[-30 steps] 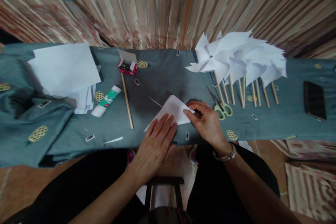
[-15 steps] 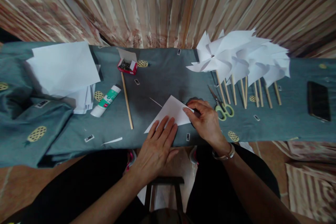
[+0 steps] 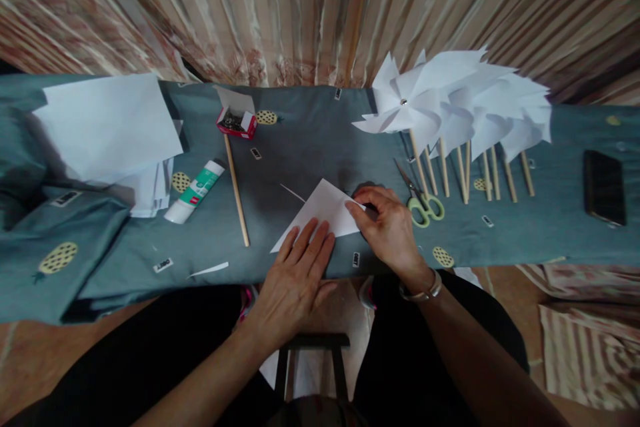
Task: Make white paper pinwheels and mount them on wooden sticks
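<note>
A white sheet of paper (image 3: 325,203), folded into a triangle, lies on the cloth-covered table in front of me. My left hand (image 3: 295,273) rests flat on its near edge, fingers stretched out. At the paper's right corner, my right hand (image 3: 387,223) pinches it between thumb and fingers. Just right of that hand lie scissors (image 3: 424,209) with green handles. Thin paper strips lie about: one strip (image 3: 293,192) by the folded paper's upper left side, another strip (image 3: 210,269) near the front edge.
White paper pinwheels (image 3: 425,97) on sticks lie at the back right, a phone (image 3: 604,187) beyond them. To the left are a wooden stick (image 3: 236,190), a glue stick (image 3: 195,191), an open red box (image 3: 237,122) of small metal pieces and a paper stack (image 3: 110,123).
The view has shifted slightly. Both hands stay on the folded paper in nearly the same pose, and nothing else has visibly moved.
</note>
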Action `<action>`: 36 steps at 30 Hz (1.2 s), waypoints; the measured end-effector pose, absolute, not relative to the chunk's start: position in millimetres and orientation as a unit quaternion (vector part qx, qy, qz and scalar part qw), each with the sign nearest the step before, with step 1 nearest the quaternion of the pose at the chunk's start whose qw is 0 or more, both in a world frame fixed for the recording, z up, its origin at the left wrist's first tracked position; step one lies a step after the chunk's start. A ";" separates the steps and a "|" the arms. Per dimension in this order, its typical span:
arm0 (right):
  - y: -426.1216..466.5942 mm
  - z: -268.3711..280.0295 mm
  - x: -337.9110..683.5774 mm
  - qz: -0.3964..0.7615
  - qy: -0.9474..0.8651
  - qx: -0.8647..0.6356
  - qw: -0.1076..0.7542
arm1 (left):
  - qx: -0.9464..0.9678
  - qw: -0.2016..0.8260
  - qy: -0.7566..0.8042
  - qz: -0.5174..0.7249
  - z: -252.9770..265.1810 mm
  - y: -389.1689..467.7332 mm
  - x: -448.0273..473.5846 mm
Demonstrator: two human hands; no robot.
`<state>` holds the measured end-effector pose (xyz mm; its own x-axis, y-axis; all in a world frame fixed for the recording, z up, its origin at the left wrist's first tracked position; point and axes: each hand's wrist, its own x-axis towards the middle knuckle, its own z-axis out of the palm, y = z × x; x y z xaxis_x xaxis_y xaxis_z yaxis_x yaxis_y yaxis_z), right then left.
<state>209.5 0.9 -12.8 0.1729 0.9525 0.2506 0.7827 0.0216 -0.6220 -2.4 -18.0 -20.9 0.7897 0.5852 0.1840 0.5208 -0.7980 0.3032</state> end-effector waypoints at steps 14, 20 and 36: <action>1.6 -15.2 209.6 0.112 -0.633 -0.691 0.330 | 0.939 0.127 0.289 0.140 -24.3 -15.0 -1.4; -1.2 -16.0 210.6 0.080 -0.654 -0.692 0.295 | 0.941 0.120 0.291 0.126 -25.7 -14.6 -0.5; -35.3 -27.2 199.8 0.032 -0.680 -0.687 0.253 | 0.948 0.082 0.284 0.113 -29.2 -13.3 1.4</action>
